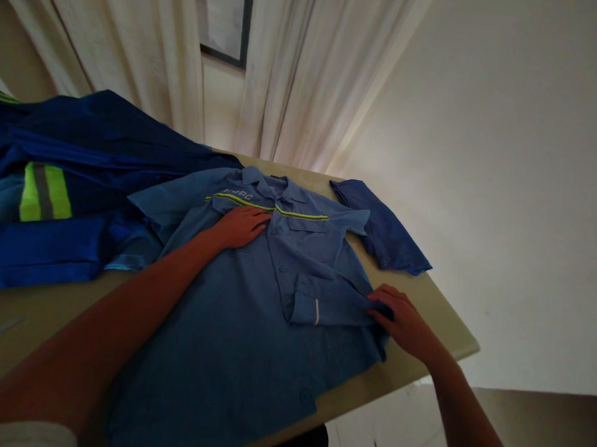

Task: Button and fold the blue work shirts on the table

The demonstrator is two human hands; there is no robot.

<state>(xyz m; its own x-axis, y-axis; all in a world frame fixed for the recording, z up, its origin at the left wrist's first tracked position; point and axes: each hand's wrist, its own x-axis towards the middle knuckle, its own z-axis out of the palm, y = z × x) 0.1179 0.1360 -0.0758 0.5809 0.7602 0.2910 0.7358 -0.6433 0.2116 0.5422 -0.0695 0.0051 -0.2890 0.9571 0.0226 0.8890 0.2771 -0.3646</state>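
— On the tan tabletop (439,304), what are you working at?

— I'm folding the light-blue button-up work shirt with the yellow chest stripe (254,301), which is lying flat, front up. My right hand (403,319) is pinching the sleeve edge and bringing it over the body; my left hand (241,226) is pressing flat and open on the chest.

— And next?

— I judge the sleeve needs laying straight and smoothing. Dark-blue reflective workwear (55,191) is lying piled just beside it, cream curtains (296,70) hanging behind.

My table (439,304), carrying work clothes.
A blue shirt (254,314) is lying spread on it, darker garments (74,192) lying beside.
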